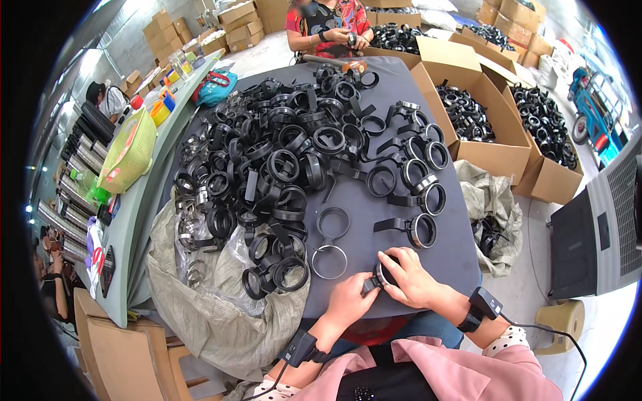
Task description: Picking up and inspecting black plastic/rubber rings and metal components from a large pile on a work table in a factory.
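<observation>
Right at the near edge of the tabletop (364, 230), the left hand (351, 294) has its grip clamped on a black ring's (380, 275) stub; the right hand (409, 281) curls its grip over the band, hiding much of it. Pale marks on the right wrist box (486, 304), too small to read! Beyond the tabletop, a co-worker (328, 33), cut off up top.

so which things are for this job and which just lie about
Likely the job's: black ring, held by left hand and right hand; ring heap; ring row; thin hoops
Likely lying about: yellow-green basket; blue bag; stool; blue cart
</observation>
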Motion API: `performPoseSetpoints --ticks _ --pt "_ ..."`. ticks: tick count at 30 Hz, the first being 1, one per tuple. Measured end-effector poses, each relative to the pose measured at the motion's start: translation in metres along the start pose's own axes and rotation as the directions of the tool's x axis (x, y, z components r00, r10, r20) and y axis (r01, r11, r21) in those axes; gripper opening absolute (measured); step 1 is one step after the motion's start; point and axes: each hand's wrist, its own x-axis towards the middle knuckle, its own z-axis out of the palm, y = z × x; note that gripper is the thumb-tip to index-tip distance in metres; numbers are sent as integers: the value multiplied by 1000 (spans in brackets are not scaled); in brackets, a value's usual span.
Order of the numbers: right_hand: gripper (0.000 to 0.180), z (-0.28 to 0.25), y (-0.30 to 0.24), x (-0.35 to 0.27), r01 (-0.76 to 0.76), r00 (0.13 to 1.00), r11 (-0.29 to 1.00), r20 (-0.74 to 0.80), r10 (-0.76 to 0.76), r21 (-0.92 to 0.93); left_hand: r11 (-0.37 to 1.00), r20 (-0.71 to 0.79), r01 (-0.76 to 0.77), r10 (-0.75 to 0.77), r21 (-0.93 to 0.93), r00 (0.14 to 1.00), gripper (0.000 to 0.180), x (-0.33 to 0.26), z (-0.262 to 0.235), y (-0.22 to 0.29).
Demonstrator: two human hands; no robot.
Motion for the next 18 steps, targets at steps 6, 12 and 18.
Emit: performPoseSetpoints --ticks 6,12,18 --pt "72 2 0 1 -1 1000 1000 27 1 -5 1000 45 8 -9 14 999 30 0 0 -2" --pt "72 8 0 3 -8 1000 1000 27 8 -16 998 8 -59 59 29 998 30 1 2 -8" --pt "79 12 3 -8 46 994 999 -95 -47 -17 991 83 -115 109 68 991 40 6 -12 4"
